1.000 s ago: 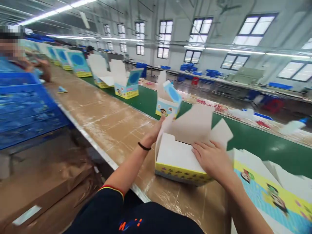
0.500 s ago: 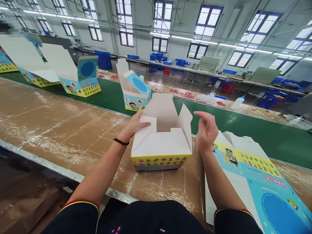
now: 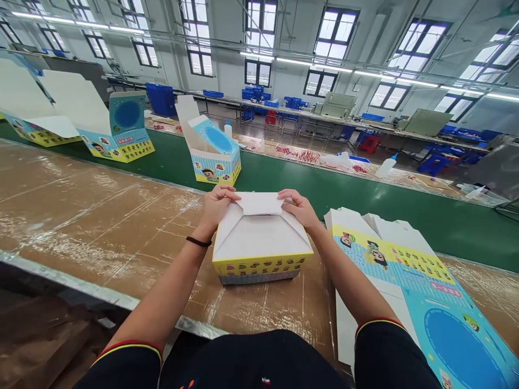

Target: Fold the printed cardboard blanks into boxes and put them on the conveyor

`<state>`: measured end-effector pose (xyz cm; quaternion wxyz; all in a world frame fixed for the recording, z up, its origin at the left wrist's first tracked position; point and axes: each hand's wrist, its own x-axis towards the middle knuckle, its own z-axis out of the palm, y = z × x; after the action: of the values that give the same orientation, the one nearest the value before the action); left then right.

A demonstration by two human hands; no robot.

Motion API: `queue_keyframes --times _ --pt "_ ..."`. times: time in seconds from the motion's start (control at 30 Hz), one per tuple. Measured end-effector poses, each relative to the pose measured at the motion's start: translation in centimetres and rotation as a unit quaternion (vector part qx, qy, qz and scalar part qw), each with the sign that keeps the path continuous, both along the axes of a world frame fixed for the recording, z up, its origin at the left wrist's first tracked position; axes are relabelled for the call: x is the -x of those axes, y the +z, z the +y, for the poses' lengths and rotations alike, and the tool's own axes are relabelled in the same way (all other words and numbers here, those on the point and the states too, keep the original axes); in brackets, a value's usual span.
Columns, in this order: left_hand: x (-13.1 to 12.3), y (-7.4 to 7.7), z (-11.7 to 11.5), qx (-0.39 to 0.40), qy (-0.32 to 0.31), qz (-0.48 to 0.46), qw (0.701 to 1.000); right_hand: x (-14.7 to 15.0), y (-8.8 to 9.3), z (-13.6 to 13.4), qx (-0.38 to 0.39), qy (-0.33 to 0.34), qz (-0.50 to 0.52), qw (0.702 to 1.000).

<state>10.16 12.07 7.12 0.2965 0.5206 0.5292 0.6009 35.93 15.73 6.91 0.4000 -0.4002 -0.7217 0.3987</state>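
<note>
A carton (image 3: pixel 263 237) with white flaps and a yellow printed side rests on the brown work surface in front of me. Its flaps are folded inward, and the far one lies over the others. My left hand (image 3: pixel 219 208) grips the far left corner, fingers over the edge and thumb on the flap. At the far right corner my right hand (image 3: pixel 299 208) holds the carton the same way. Right of it lies a stack of flat printed cartons (image 3: pixel 405 275), near my right forearm.
Beyond the carton runs a green belt (image 3: pixel 292 178) with an open-topped box (image 3: pixel 217 165) on it. More open boxes (image 3: pixel 121 146) stand at the left. A white bottle (image 3: pixel 386 166) stands on the far ledge.
The far flap has folded down toward me and the right flap has come inward. My right hand has moved left onto the carton; my left hand has shifted to the far corner.
</note>
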Motion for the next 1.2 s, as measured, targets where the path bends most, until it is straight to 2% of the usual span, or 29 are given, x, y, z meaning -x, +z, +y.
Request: queue_keyframes --times 0.1,0.17,0.27,0.4,0.43,0.5,0.57,0.67,0.73,0.8,0.93,1.0,1.1,1.2 --pt "0.1 0.5 -0.2 0.024 -0.028 0.133 0.990 -0.3 0.3 0.2 -0.019 -0.003 -0.041 0.999" --pt "0.2 1.3 -0.3 0.060 -0.072 0.243 0.965 -0.3 0.9 0.4 -0.029 0.027 -0.102 0.994" --pt "0.0 2.8 -0.4 0.118 -0.116 0.408 0.898 0.1 2.1 0.4 -0.039 0.060 -0.225 0.972" --pt "-0.9 4.0 -0.7 0.161 -0.108 0.581 0.791 1.1 3.0 0.0 -0.054 0.039 -0.324 0.944" --pt "-1.1 4.1 -0.7 0.161 -0.101 0.605 0.773 1.3 3.0 -0.1 -0.059 0.031 -0.335 0.940" --pt "-1.3 4.1 -0.8 0.151 -0.092 0.626 0.760 1.5 2.9 -0.2 -0.063 0.023 -0.337 0.939" --pt "-1.3 3.9 -0.8 0.135 -0.100 0.616 0.770 1.3 2.4 0.0 -0.061 0.025 -0.306 0.950" --pt "-1.0 3.6 -0.7 0.114 -0.122 0.564 0.809 0.9 1.4 0.5 -0.040 0.003 -0.180 0.983" --pt "-0.9 3.4 -0.6 0.102 -0.123 0.532 0.832 0.7 0.9 0.6 -0.025 -0.023 -0.112 0.993" --pt "-0.8 3.2 -0.6 0.092 -0.122 0.514 0.844 0.7 0.8 0.6 -0.029 -0.017 -0.125 0.992" --pt "-0.6 2.9 -0.4 0.090 -0.125 0.505 0.849 1.3 1.7 0.2 -0.040 0.022 -0.256 0.966" --pt "-0.4 2.8 -0.2 0.083 -0.124 0.500 0.853 1.5 2.0 0.2 -0.034 0.024 -0.254 0.966" --pt "0.2 2.6 0.1 0.067 -0.126 0.475 0.869 1.4 1.5 0.1 0.003 -0.013 -0.106 0.994" --pt "1.0 2.3 0.1 0.053 -0.120 0.429 0.894 0.5 -0.3 -0.7 0.134 -0.049 0.057 0.988"
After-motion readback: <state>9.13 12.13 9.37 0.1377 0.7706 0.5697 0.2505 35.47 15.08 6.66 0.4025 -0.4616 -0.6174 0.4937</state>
